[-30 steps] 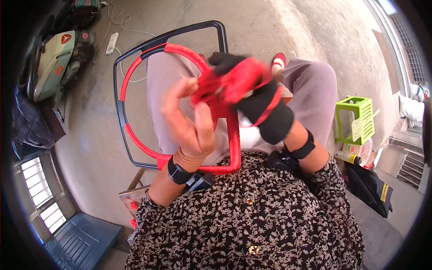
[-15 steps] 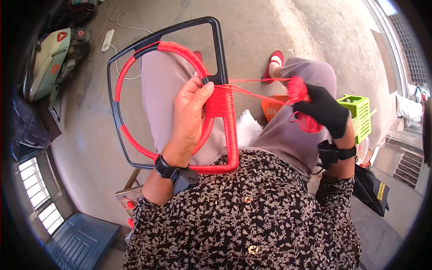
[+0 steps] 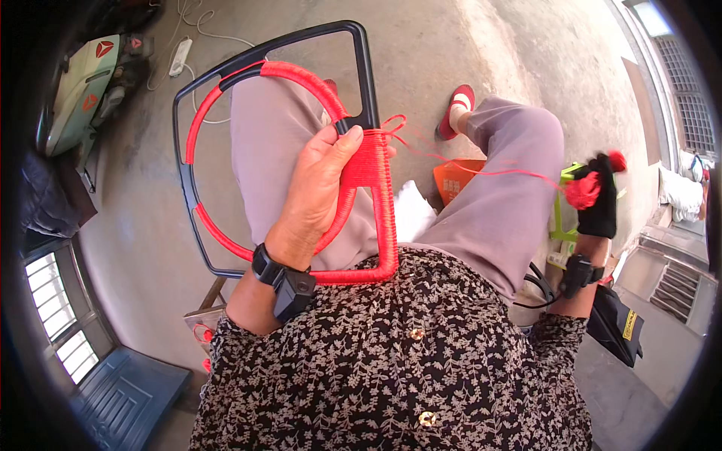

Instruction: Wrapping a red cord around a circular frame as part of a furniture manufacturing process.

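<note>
A black frame point(image 3: 366, 75) with a round ring inside it rests across my lap, partly wound with red cord point(image 3: 366, 169). My left hand point(image 3: 320, 177) grips it where the ring meets the right side bar, its thumb on top of the winding. Out to the right, my right hand point(image 3: 598, 199), in a black glove and blurred by motion, holds a bundle of red cord point(image 3: 583, 191). A strand point(image 3: 481, 168) runs from this bundle back to the wound bar, with a small loose loop beside the bar.
A green plastic basket point(image 3: 558, 218) stands behind my right hand, and an orange container point(image 3: 455, 179) is beside my right leg. A white power strip point(image 3: 180, 58) with a cable lies on the floor at the far left. A black bag point(image 3: 613, 323) is at my right.
My right hand has swung outward to the right with the cord bundle, drawing the strand out longer. The frame has shifted slightly up and left, still in my left hand.
</note>
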Available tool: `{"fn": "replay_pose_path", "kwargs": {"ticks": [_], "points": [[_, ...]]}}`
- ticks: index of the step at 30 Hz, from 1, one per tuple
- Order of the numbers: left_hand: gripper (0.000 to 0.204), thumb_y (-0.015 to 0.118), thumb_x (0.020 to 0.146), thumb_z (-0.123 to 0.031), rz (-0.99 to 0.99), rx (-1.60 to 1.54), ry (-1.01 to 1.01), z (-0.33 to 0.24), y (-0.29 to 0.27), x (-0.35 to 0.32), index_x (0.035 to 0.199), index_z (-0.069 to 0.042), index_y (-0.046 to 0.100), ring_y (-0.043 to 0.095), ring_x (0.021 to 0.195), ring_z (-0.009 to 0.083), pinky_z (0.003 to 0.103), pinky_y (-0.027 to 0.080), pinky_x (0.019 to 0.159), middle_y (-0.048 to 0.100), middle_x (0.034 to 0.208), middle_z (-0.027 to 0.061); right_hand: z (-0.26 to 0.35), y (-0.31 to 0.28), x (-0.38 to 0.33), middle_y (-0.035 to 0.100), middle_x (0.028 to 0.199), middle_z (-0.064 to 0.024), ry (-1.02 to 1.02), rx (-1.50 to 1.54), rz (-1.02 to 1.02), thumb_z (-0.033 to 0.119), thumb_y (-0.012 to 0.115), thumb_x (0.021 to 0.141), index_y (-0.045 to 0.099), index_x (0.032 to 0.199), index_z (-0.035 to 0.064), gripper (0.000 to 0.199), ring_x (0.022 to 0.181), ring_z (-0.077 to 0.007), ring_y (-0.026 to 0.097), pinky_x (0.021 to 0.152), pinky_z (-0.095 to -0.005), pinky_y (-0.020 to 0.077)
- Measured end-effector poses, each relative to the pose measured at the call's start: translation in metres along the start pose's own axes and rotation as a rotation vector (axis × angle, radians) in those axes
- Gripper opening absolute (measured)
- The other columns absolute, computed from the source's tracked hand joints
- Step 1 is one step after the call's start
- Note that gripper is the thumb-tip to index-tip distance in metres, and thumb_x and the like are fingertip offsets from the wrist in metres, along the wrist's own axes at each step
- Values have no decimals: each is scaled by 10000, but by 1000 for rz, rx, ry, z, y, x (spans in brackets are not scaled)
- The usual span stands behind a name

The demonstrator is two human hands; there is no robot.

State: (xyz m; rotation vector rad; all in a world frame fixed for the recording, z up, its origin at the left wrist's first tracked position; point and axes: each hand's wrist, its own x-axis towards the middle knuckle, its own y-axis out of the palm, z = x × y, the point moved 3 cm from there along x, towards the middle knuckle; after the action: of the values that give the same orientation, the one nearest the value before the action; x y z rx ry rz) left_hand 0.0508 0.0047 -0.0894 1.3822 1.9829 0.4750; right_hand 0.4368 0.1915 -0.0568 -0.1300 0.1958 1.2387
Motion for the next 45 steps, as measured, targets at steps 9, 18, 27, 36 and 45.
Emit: {"fn": "replay_pose_path", "kwargs": {"ticks": [9,18,27,36,45], "points": [[202,506,978,-173,-40,-80,10,3,2,0,1061,1,566,664,864,170,287,549,766,666,954,92,-40,203,-146,617,828,-52,70,-270,1383,259,545,923,555,1196,2,375,761,-112,593,684,-249,475],[278,484,987,-235,-59,-119,41,9,-9,6,1120,-1,552,663,863,202,335,543,803,665,986,128,-64,192,-141,660,952,-161,549,39,1350,264,524,914,575,918,-11,279,864,-237,646,740,-327,501],[321,441,998,-256,-8,-62,-40,3,8,0,1100,27,554,664,879,249,345,530,805,662,985,170,-62,176,-144,622,1154,-199,677,177,988,227,527,909,531,1077,-14,294,973,-225,621,805,-319,504],[335,489,984,-283,-22,-73,-72,5,11,-2,1061,37,550,680,845,235,321,558,744,665,963,175,-61,187,-128,603,908,-59,558,724,1006,298,519,945,523,1012,68,240,997,-260,593,754,-351,505],[425,380,1012,-340,0,-117,-83,5,7,-3,1140,32,538,662,869,279,383,525,813,653,975,188,-79,184,-113,495,728,-19,693,777,829,241,507,945,521,922,61,182,766,-192,541,676,-313,458]]}}
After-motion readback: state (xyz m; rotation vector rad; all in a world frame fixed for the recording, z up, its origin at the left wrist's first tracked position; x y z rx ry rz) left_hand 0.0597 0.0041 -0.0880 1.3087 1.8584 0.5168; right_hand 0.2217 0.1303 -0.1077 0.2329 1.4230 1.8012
